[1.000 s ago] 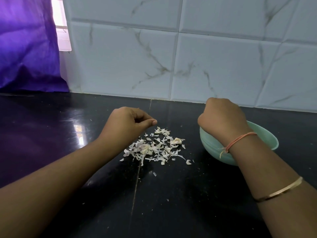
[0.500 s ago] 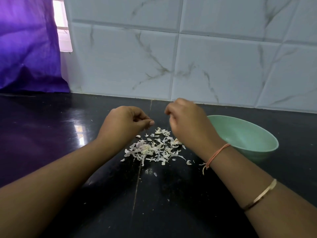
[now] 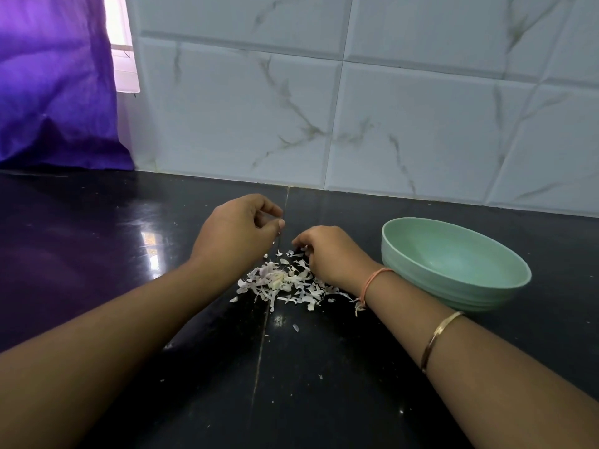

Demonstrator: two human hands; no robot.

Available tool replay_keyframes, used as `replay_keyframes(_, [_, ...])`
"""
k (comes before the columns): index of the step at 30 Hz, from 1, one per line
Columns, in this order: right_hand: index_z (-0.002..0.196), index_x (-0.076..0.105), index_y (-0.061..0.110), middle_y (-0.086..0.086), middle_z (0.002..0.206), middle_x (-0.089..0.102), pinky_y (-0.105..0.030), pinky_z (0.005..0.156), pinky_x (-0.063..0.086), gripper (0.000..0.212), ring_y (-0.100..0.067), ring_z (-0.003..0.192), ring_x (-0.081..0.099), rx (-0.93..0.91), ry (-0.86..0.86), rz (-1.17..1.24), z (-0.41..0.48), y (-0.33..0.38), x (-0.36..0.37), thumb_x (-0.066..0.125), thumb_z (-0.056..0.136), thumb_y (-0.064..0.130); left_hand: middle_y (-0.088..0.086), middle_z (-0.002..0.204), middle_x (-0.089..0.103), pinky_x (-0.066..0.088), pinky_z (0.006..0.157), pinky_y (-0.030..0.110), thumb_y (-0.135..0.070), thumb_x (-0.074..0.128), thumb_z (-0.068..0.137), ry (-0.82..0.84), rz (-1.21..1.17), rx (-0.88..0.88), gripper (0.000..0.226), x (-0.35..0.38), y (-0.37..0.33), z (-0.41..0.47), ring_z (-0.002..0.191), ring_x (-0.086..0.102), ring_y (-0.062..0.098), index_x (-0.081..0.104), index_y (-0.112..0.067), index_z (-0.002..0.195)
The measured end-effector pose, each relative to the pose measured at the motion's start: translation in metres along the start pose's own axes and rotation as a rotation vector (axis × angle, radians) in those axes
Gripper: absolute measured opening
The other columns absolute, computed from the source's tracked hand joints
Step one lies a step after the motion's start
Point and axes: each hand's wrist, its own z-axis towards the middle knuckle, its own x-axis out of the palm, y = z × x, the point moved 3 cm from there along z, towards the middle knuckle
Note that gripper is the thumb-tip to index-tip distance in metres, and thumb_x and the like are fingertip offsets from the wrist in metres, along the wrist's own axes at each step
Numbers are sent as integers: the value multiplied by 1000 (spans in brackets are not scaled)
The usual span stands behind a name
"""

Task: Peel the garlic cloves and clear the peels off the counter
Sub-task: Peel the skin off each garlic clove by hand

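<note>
On the black surface (image 3: 324, 390), the right hand (image 3: 330, 254) pressed its curled fingertips into the far edge of a scattered pile of garlic peels (image 3: 278, 285). The left hand (image 3: 236, 234) sat just beside it with its fingers curled, and whether it held anything was unclear. A mint-green bowl (image 3: 431, 291) stood to the right of the pile.

Right hand (image 3: 330, 254) from bowl (image 3: 421, 288) onto peels (image 3: 278, 281)

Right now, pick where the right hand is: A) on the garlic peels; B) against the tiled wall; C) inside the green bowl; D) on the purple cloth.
A: the right hand sits on the garlic peels, beside the green bowl.
</note>
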Motion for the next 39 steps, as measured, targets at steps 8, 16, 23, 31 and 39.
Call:
replay_keyframes(8, [107,64,15,-6,111,60,-39,88,47,29,-24,105,55,-58,-102,38,-5,-3,-4,45,88,4,-11,74,65,51,72,28,-20,65,84,-36,-56,-7,12,-6,5,4,72,63,9,60,-31,86])
replay_keyframes(16, [97,69,13,7,83,54,-8,65,39,22,-1,67,49,-117,-431,505,-23,6,-27,52,88,2,-1,78,67,56,70,31,-3,55,89,65,-278,-116,17,-3,5,6,66,62,9,65,-16,96])
replay_keyframes(23, [80,69,19,1,71,68,-30,69,56,18,-7,64,62,-49,-407,862,-29,6,-31,60,84,4,0,73,69,58,71,31,-11,73,76,200,-353,-70,11,7,-6,-4,68,64,16,66,-18,80])
replay_keyframes(31, [76,67,24,-1,74,69,-33,73,56,21,-12,69,65,-69,-416,926,-30,8,-31,63,83,4,-3,59,68,58,68,35,-17,81,66,133,-315,-11,16,4,-10,-6,56,66,11,66,-18,70])
replay_keyframes(39, [79,65,9,3,65,66,-19,60,53,20,-11,65,64,25,-353,1205,-31,6,-34,52,93,11,-1,61,69,58,70,40,-15,73,77,86,-309,25,14,1,-10,-5,57,65,13,67,-23,67])
